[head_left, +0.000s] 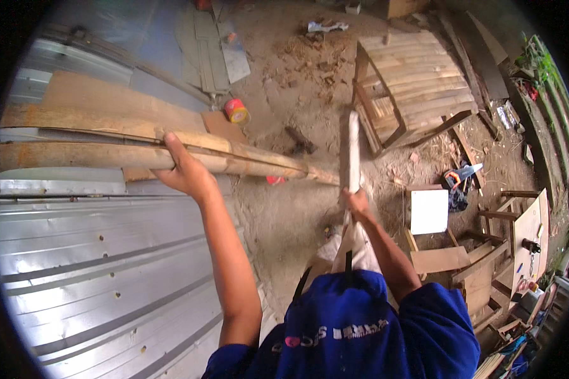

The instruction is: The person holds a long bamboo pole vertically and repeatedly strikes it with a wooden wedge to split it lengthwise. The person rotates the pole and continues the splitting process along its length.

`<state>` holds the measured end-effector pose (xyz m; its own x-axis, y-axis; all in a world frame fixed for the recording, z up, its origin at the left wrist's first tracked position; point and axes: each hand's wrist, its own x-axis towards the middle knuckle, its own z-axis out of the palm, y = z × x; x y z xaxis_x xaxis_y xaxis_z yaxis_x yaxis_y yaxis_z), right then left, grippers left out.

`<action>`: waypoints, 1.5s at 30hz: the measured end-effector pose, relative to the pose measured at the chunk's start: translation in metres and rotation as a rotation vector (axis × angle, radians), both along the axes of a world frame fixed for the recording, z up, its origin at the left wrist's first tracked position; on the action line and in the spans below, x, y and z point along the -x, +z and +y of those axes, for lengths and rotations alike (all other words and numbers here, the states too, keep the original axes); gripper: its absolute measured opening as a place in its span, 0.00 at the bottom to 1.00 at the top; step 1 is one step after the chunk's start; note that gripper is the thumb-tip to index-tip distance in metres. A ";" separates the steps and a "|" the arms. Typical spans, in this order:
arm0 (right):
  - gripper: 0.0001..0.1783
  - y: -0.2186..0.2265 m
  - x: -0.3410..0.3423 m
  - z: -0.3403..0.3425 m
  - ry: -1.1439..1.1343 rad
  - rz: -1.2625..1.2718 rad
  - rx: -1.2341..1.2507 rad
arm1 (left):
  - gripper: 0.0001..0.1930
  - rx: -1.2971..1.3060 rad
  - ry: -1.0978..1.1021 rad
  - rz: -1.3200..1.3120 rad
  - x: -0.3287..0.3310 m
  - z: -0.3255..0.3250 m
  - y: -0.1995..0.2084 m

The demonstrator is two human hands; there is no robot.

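Two long tan bamboo poles lie side by side across the left half, a nearer bamboo pole [76, 156] and a farther bamboo pole [95, 120]. They run to the right and come close together past the middle. My left hand [189, 174] is closed around the nearer pole, thumb on top by the gap between the two, fingers hidden beneath. My right hand [358, 203] is wrapped round the lower part of a narrow pale strip [354, 145] that looks like wood and points away from me. The poles' right end reaches near this strip.
Corrugated metal sheets [101, 271] lie at my left. A slatted wooden frame [417, 82] stands at the far right. Nearer on the right are a white-topped stool [428, 212], a handsaw [464, 175] and a wooden table [530, 240]. A red-yellow can [236, 111] sits beyond the poles.
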<state>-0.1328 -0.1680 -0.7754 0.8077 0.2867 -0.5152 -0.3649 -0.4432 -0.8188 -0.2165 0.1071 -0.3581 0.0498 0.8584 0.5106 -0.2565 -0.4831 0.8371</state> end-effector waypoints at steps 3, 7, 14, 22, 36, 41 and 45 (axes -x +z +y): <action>0.26 0.125 -0.082 -0.012 -0.117 -0.510 -0.258 | 0.37 0.050 0.014 0.025 0.000 0.006 0.001; 0.25 0.312 -0.176 -0.029 -0.268 -0.896 -0.614 | 0.37 0.150 -0.050 -0.018 0.003 0.001 0.011; 0.32 0.178 0.007 0.012 -0.245 -0.362 -0.134 | 0.39 0.106 0.042 -0.044 0.005 -0.015 0.012; 0.33 -0.002 -0.004 -0.049 -0.287 0.096 -0.505 | 0.48 0.160 0.065 0.019 0.042 -0.009 0.013; 0.30 0.050 0.136 -0.015 0.220 0.349 0.062 | 0.45 0.141 0.081 -0.026 0.080 -0.016 0.003; 0.27 0.041 0.017 -0.052 -0.125 -0.228 -0.203 | 0.43 0.071 0.087 0.023 0.095 0.001 0.000; 0.33 0.169 -0.128 -0.077 -0.257 -0.545 -0.666 | 0.39 0.127 0.065 0.064 0.096 -0.001 -0.001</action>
<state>-0.0049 -0.2447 -0.6066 0.9720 0.1653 0.1671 0.1273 0.2274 -0.9654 -0.3123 0.1064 -0.3588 0.0207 0.9184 0.3950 -0.1720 -0.3860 0.9063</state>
